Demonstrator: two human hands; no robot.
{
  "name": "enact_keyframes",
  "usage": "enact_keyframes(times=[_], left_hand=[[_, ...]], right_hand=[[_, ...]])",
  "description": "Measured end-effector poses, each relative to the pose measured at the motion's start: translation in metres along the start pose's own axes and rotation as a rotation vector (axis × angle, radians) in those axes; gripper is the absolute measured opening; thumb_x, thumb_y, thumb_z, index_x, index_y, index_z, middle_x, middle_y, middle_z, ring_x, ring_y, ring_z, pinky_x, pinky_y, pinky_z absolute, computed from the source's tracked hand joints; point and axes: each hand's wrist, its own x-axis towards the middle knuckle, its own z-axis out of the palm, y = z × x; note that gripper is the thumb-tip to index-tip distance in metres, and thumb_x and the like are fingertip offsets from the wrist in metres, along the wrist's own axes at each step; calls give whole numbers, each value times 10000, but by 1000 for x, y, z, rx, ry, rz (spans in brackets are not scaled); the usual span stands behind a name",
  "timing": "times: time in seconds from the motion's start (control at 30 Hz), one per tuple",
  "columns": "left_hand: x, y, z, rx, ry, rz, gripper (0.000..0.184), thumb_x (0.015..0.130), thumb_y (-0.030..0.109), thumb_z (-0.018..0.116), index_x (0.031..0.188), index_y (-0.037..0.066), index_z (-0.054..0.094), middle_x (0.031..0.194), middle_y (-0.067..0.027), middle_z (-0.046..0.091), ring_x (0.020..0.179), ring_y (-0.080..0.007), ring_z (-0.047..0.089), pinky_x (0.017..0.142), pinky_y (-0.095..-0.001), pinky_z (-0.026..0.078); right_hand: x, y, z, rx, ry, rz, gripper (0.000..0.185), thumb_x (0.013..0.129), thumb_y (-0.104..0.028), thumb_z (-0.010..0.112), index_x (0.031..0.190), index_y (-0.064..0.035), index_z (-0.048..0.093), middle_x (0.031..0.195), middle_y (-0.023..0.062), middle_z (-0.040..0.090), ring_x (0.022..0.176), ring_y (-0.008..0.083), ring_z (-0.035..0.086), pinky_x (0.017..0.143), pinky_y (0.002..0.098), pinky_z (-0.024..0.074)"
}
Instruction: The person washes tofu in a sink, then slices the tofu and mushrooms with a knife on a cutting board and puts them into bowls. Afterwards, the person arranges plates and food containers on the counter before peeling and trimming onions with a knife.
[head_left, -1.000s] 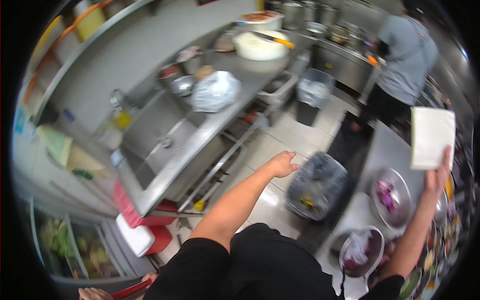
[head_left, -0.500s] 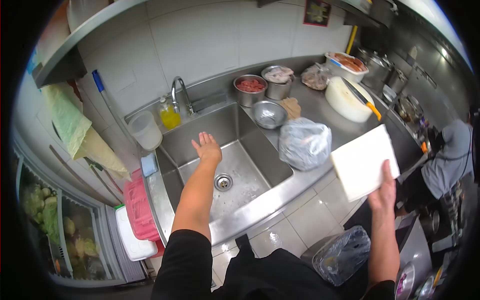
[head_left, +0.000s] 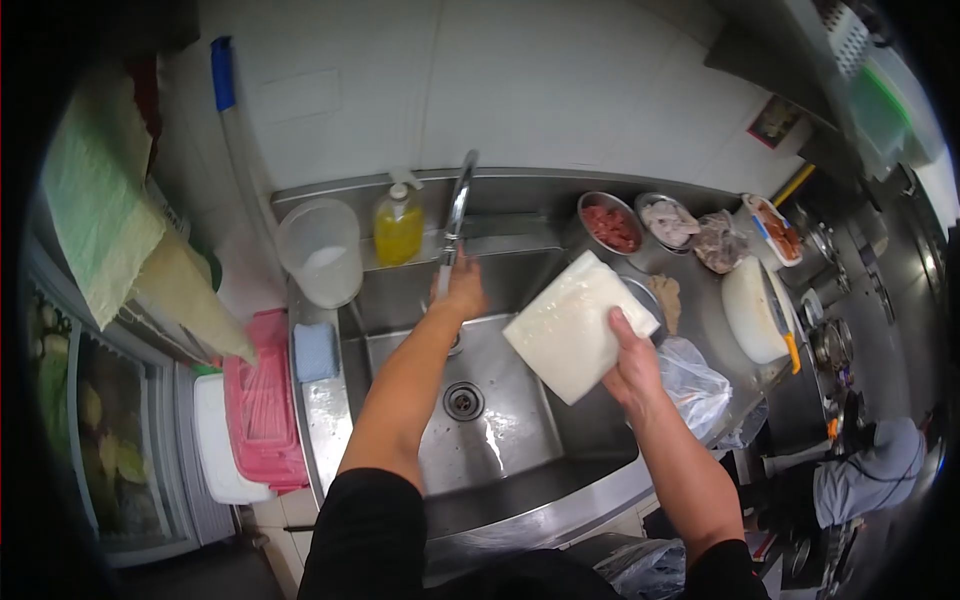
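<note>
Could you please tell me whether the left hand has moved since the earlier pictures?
Yes, toward the faucet. Half a second ago the left hand was over the sink, apart from the faucet; now it is right at it.

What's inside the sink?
In the sink I see a round drain and some wetness. The white slab and both arms hide parts of it.

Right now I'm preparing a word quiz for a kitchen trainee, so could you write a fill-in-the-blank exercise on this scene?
The left hand is up at the chrome ____.
The right hand holds a flat white slab over the ____.
The liquid in the pump bottle is ____.
The sponge on the metal ledge is ____.

Missing words: faucet; sink; yellow; blue.
</note>
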Motion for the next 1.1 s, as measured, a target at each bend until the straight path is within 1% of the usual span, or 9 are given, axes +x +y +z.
enact_keyframes(times=[0.1,0.23,0.37,0.47,0.6,0.7,0.83,0.97,1.1], left_hand=[[-17,-32,2,-1100,-62,30,860,926,633,513,1500,20,327,1496,-209,421,1363,-305,450,1091,-417,398],[-58,-70,5,-2048,-672,101,948,881,744,452,1462,-2,375,1427,-194,501,1286,-313,520,1082,-441,412],[-112,-93,51,-2257,-389,23,908,898,721,449,1452,4,391,1408,-190,515,1269,-327,527,1094,-449,401],[-127,-87,65,-2376,-163,135,898,896,721,451,1448,15,406,1408,-180,511,1267,-324,517,1097,-448,392],[-109,-70,60,-2609,24,401,830,904,699,468,1432,61,429,1417,-122,497,1271,-319,481,1099,-441,373],[-117,-38,34,-2652,-4,621,802,913,688,458,1464,109,398,1487,-111,429,1312,-367,433,1123,-529,319],[-125,-21,32,-2580,164,313,828,912,717,409,1480,117,368,1492,-130,422,1346,-386,404,1125,-593,289],[-116,-30,38,-2644,32,440,832,917,714,402,1485,107,360,1492,-142,418,1352,-374,403,1133,-563,293],[-103,-58,56,-2382,168,323,869,915,721,401,1484,67,351,1492,-167,412,1353,-349,410,1144,-482,310]], right_hand=[[34,43,29,45,-100,92,436,973,-233,621,1331,-13,503,1256,119,617,1154,286,610,1015,458,484],[65,95,62,60,-225,335,456,932,-165,679,1304,39,512,1254,171,611,1108,302,634,973,467,515],[89,137,84,-240,-349,386,493,907,-146,703,1306,62,500,1156,219,650,981,313,687,844,442,578],[88,157,115,-713,-226,19,586,856,-149,757,1314,80,473,1088,196,677,859,290,705,731,426,590],[74,201,131,-1530,-139,-574,716,916,-485,584,1387,28,418,1404,300,435,1292,373,466,1058,525,374],[36,183,141,-1830,-505,-819,755,934,-553,419,1449,-3,375,1548,255,245,1416,399,283,1146,539,202],[68,172,149,-1795,-495,-832,701,946,-525,412,1452,-40,393,1528,223,323,1405,403,312,1152,549,203],[35,199,139,-1549,-715,-785,703,945,-531,456,1482,-86,378,1519,232,347,1452,404,243,1152,570,190],[60,194,121,-1700,-337,-751,747,930,-601,434,1515,-147,333,1517,252,325,1392,469,315,1162,557,185]])
